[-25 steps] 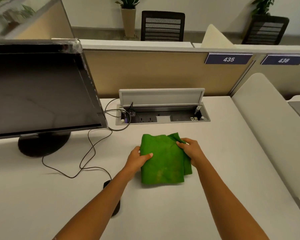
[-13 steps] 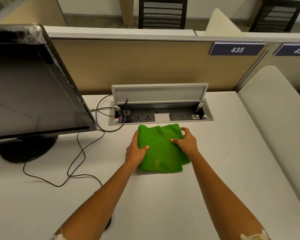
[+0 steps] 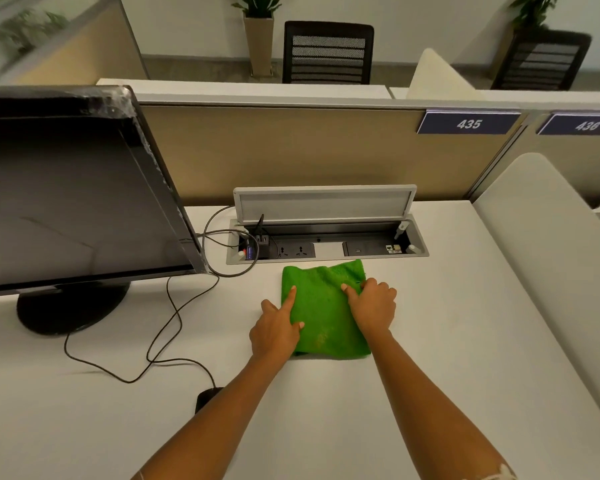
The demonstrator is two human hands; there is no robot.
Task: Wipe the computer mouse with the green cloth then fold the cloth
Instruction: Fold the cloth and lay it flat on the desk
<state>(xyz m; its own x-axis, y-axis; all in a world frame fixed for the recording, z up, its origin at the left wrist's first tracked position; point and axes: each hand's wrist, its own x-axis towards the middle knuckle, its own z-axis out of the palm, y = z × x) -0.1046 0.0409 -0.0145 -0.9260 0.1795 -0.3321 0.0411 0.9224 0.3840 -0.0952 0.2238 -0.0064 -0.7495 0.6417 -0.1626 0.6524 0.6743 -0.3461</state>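
Note:
The green cloth (image 3: 324, 308) lies folded into a rough rectangle on the white desk (image 3: 430, 341), just in front of the socket box. My left hand (image 3: 278, 332) rests on its left edge, index finger stretched out flat on top and thumb on the fabric. My right hand (image 3: 373, 304) sits on the right edge with fingers curled over the fold and thumb pressing on the top. The black computer mouse (image 3: 207, 398) lies near the desk's front, mostly hidden under my left forearm.
A black monitor (image 3: 66, 202) on a round stand fills the left side. The mouse cable (image 3: 160, 341) loops across the desk. An open grey socket box (image 3: 326, 244) with plugs sits behind the cloth. A beige partition stands at the back and a cream divider (image 3: 551, 271) to the right.
The cloth has been slid away from me toward the socket box and looks flatter. My left index finger has stretched out on top of it; my right hand stays on the right edge.

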